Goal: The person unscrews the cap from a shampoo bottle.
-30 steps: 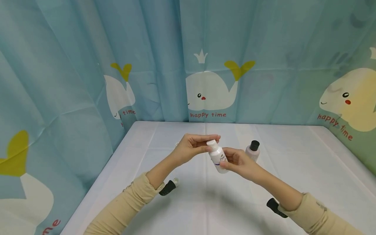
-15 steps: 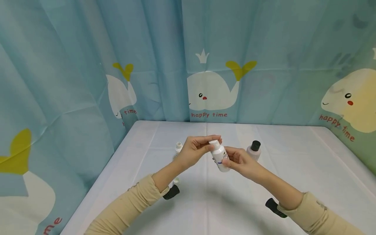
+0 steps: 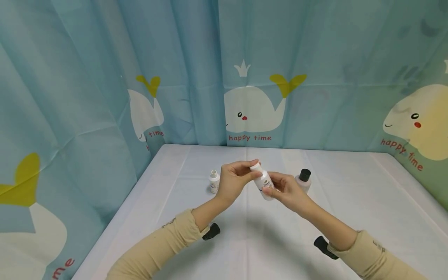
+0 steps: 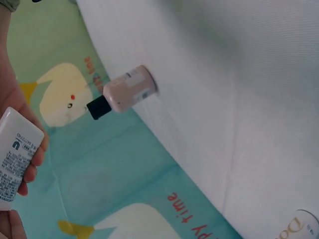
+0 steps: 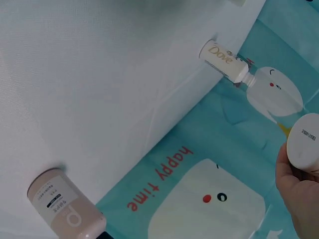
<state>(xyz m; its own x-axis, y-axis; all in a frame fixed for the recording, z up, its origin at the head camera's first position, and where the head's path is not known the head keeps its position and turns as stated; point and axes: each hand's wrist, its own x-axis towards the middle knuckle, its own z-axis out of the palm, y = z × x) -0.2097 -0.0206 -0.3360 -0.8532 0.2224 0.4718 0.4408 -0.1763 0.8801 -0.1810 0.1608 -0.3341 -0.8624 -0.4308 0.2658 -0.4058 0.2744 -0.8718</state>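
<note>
Above the table, both hands are on a small white Dove bottle (image 3: 265, 184) that leans with its top to the left. My left hand (image 3: 231, 182) pinches its white cap (image 3: 256, 167) between thumb and fingers. My right hand (image 3: 289, 191) grips the body, thumb across the front label. In the left wrist view, the printed back of the white bottle (image 4: 17, 154) shows against the fingers. Its round base (image 5: 305, 142) faces the camera in the right wrist view.
Behind the left hand stands another white Dove bottle (image 3: 214, 182) with a bare, uncapped neck. A pinkish bottle with a black cap (image 3: 303, 181) stands behind the right hand. A blue whale-print curtain (image 3: 196, 77) borders the white table (image 3: 182, 171) at the back and sides.
My left hand has turned and its wrist has shifted right, uncovering the uncapped bottle. The held bottle has moved slightly right and leans more. A small white object by the left wrist is now hidden.
</note>
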